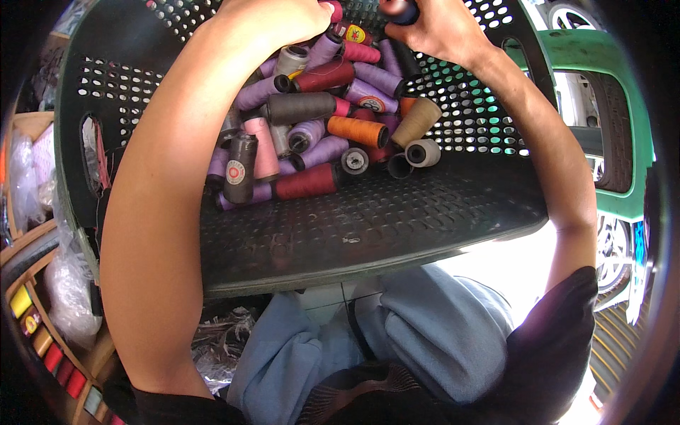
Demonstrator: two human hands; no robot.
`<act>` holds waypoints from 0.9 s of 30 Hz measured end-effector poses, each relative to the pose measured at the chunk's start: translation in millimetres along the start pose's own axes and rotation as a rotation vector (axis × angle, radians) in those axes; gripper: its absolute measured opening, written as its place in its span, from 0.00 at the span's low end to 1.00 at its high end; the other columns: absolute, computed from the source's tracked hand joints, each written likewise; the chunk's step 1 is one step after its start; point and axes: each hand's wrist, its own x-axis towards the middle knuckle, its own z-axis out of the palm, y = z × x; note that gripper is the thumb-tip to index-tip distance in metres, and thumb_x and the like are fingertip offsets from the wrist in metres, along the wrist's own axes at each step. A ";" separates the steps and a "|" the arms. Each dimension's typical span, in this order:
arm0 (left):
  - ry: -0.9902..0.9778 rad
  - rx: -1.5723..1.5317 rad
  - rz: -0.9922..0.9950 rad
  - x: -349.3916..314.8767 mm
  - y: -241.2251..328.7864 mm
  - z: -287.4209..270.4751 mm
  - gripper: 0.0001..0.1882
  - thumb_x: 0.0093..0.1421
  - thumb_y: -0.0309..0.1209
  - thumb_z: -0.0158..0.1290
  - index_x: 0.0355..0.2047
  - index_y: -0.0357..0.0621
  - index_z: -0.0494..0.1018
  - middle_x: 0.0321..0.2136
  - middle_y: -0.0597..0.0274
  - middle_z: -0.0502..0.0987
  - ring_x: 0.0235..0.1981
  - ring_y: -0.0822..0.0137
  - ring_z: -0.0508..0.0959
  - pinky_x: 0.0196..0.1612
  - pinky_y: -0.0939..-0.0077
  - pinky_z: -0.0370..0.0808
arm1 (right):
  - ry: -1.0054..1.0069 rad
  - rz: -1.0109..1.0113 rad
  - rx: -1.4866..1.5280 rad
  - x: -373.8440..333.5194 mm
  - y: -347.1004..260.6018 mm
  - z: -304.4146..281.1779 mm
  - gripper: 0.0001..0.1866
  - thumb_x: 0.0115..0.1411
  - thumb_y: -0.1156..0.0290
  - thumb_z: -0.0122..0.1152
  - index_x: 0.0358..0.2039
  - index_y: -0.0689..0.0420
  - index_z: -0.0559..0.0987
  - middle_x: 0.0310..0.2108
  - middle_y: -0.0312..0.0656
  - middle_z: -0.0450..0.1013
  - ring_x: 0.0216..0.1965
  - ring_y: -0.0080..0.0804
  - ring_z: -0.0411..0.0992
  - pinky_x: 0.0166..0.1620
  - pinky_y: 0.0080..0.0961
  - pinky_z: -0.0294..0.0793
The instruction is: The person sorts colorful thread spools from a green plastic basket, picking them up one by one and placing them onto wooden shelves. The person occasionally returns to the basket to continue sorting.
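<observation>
A black perforated plastic basket (453,191) holds a heap of thread spools in purple, dark red, orange, pink, grey and tan. My left hand (308,18) reaches to its far side, the thumb pressed to a magenta thread spool (336,11); the other fingers are hidden at the top edge. To the right of it, my right hand (439,32) is closed round a dark blue thread spool (401,10), raised over the heap. Below the hands lie an orange spool (358,131), a tan spool (416,122) and a dark grey spool (301,108).
The basket's near rim (354,273) runs above my lap in grey-blue trousers (439,333). Wooden shelving with coloured spools (53,356) and a clear plastic bag (73,297) stand at left. A green plastic chair (630,106) is at right, with a wheel (613,251) behind it.
</observation>
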 end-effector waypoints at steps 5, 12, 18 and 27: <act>-0.036 -0.034 -0.040 -4.7 5.3 -6.7 0.25 0.68 0.40 0.54 0.45 0.21 0.78 0.45 0.29 0.80 0.49 0.41 0.82 0.55 0.55 0.78 | -0.017 0.051 -0.045 -0.4 -6.8 -2.8 0.24 0.47 0.64 0.74 0.41 0.62 0.78 0.30 0.58 0.79 0.36 0.58 0.80 0.40 0.43 0.80; -0.036 -0.025 -0.030 -0.6 6.1 -1.6 0.25 0.68 0.40 0.54 0.46 0.21 0.77 0.46 0.28 0.79 0.49 0.41 0.82 0.56 0.55 0.78 | 0.076 0.019 -0.075 -2.3 5.4 4.9 0.23 0.48 0.66 0.72 0.43 0.63 0.78 0.32 0.60 0.79 0.38 0.59 0.79 0.41 0.44 0.79; 0.021 -0.037 0.022 -6.9 1.3 -8.1 0.26 0.67 0.42 0.56 0.43 0.23 0.79 0.44 0.28 0.80 0.50 0.40 0.81 0.56 0.55 0.77 | 0.106 0.074 -0.065 4.3 7.2 0.0 0.22 0.47 0.67 0.69 0.43 0.62 0.78 0.33 0.60 0.79 0.39 0.60 0.79 0.41 0.45 0.79; 0.091 -0.042 0.038 -8.6 0.2 -3.1 0.24 0.66 0.43 0.56 0.44 0.26 0.80 0.44 0.31 0.80 0.50 0.40 0.81 0.56 0.54 0.77 | 0.084 0.192 -0.161 3.8 9.5 4.0 0.22 0.46 0.66 0.69 0.41 0.62 0.76 0.32 0.60 0.79 0.39 0.62 0.78 0.42 0.48 0.78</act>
